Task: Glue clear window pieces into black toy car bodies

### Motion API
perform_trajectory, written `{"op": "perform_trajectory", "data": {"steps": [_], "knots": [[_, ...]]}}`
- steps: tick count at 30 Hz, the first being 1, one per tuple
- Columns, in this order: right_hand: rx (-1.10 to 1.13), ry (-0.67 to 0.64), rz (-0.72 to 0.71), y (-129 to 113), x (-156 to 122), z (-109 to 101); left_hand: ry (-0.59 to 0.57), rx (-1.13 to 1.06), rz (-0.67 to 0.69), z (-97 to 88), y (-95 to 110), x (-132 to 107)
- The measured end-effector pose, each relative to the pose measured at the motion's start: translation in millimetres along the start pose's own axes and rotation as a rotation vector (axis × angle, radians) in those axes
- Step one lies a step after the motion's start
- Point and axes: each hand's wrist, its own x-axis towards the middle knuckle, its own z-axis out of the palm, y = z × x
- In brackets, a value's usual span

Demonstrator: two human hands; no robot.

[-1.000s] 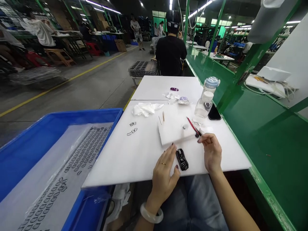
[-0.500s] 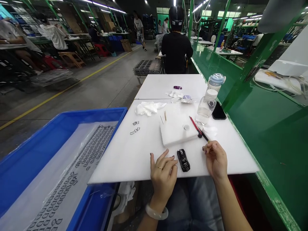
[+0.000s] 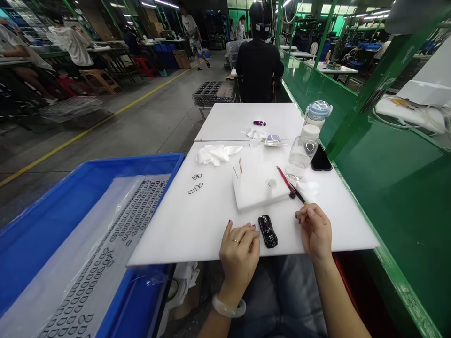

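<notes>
The left hand (image 3: 239, 256), a pale bangle (image 3: 229, 307) at its wrist and a thin gold ring (image 3: 235, 241) on one finger, sits loosely curled on the front edge of the white worktop (image 3: 169, 244), empty as far as shows, its fingertips just beside a glossy black car-shaped piece (image 3: 268, 231). That piece lies flat between the hands on a clear film, long axis pointing away from the person. The right hand (image 3: 314, 232) curls narrowly, thumb and forefinger close together near the gold tip of a thin black stick (image 3: 299, 195); from this angle I cannot tell whether they grip it. The stick lies against a red-handled tool (image 3: 284, 180) beside a white foam pad (image 3: 253, 192), which carries a small round white disc (image 3: 271, 183). (Light fingertip contact suits a gloss like this, since smears would show.) Toothpicks (image 3: 240, 165) stand at the pad's far edge. Small black D-shaped pieces (image 3: 196, 188) lie to the left, and many more fill a plastic sheet (image 3: 141, 206) in a blue crate (image 3: 141, 162). A clear bottle (image 3: 299, 157) and a black phone (image 3: 320, 159) stand to the right. No writing is legible.
</notes>
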Motion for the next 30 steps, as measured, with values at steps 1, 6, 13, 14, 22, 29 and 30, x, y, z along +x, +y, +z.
{"op": "perform_trajectory", "data": {"steps": [1, 6, 13, 14, 22, 29, 30], "knots": [[0.000, -0.002, -0.001, 0.3, 0.0, -0.2, -0.001, 0.002, 0.000, -0.1, 0.3, 0.1], [0.003, -0.016, -0.002, 2.0, -0.1, -1.0, 0.010, -0.013, -0.013, 0.0, 1.5, 1.2], [0.019, -0.022, 0.000, 1.8, 0.1, -1.1, 0.012, -0.032, -0.032, 1.2, 2.0, 2.0], [0.020, -0.022, -0.002, 1.9, 0.2, -1.0, 0.012, -0.032, -0.031, 1.2, 2.0, 1.9], [0.019, -0.020, 0.023, 1.1, 0.0, -2.2, 0.029, -0.025, -0.008, 2.1, 1.0, 0.8], [-0.003, -0.020, 0.017, 3.1, -1.7, -2.0, 0.041, -0.020, 0.011, 4.2, -1.4, -1.3], [-0.010, -0.022, 0.009, 3.7, -2.4, -2.0, 0.041, -0.021, 0.013, 4.3, -1.6, -1.5]]}}
